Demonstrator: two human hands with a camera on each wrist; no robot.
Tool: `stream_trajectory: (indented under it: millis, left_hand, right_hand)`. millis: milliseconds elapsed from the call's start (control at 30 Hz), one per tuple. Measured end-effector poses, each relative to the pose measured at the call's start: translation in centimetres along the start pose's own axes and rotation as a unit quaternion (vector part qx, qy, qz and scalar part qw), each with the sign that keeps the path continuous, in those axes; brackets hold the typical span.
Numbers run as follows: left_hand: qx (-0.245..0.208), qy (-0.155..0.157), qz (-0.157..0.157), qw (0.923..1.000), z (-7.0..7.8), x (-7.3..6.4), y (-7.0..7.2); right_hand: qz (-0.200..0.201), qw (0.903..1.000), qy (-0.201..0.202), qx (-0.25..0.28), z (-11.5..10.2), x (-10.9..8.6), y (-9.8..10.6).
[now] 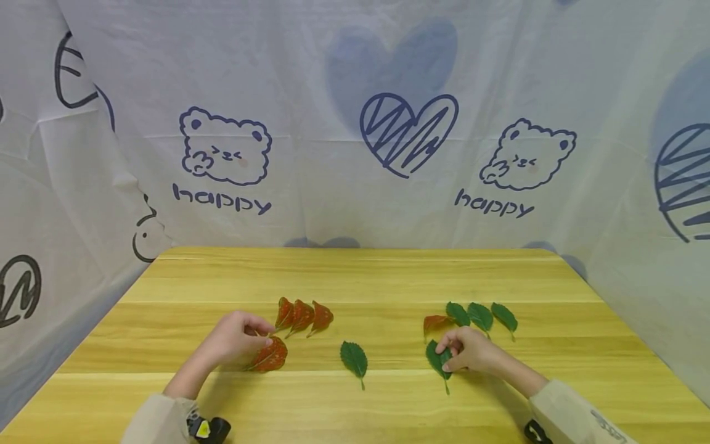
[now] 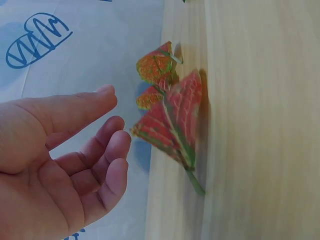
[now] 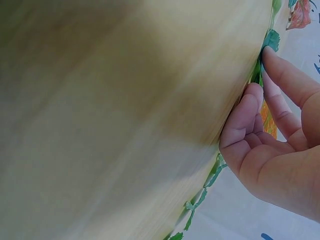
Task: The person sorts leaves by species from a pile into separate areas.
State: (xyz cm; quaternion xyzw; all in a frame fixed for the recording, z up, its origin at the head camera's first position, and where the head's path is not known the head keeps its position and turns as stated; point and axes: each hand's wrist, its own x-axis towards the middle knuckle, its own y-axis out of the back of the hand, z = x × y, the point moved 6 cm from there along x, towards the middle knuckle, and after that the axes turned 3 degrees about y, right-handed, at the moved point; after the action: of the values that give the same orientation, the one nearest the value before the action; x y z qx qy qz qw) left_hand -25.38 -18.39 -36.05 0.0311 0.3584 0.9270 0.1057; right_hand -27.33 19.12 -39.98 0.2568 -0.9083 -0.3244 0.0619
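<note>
My left hand (image 1: 238,338) hovers over a red, green-edged leaf (image 1: 273,356) lying on the table. In the left wrist view its thumb and fingers are apart, and the red leaf (image 2: 175,122) lies just beyond the fingertips. At the right, my right hand (image 1: 473,351) pinches a serrated green leaf (image 1: 434,353) by its side, the stem pointing toward me. The right wrist view has the green leaf (image 3: 257,73) between thumb and finger, close to the tabletop, partly hidden by the hand.
Several red leaves (image 1: 302,316) form a row behind my left hand. One green leaf (image 1: 354,357) lies mid-table. Behind my right hand are a red leaf (image 1: 436,323) and a row of green leaves (image 1: 480,316). A printed cloth (image 1: 316,185) hangs behind the wooden table (image 1: 388,277).
</note>
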Motion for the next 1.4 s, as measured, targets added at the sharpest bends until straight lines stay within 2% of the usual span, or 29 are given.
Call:
stream_trajectory:
  millis: [433,800,1100,1400]
  left_hand:
    - [-0.004,-0.022,0.0,0.9998,1.5,0.7,-0.9]
    - [0.005,-0.052,-0.012,0.9985,2.7,1.2,-2.0]
    - [0.006,-0.071,-0.027,0.9971,3.6,1.8,-3.4]
    - [0.011,-0.104,-0.052,0.9932,4.7,2.5,-5.2]
  right_hand:
    - [0.0,1.0,-0.003,-0.003,0.0,0.0,0.0]
    - [-0.001,1.0,-0.006,-0.001,0.1,0.0,0.0]
    - [-0.005,1.0,-0.001,0.005,0.1,0.0,0.0]
    - [-0.004,1.0,-0.002,0.002,0.0,0.0,0.0]
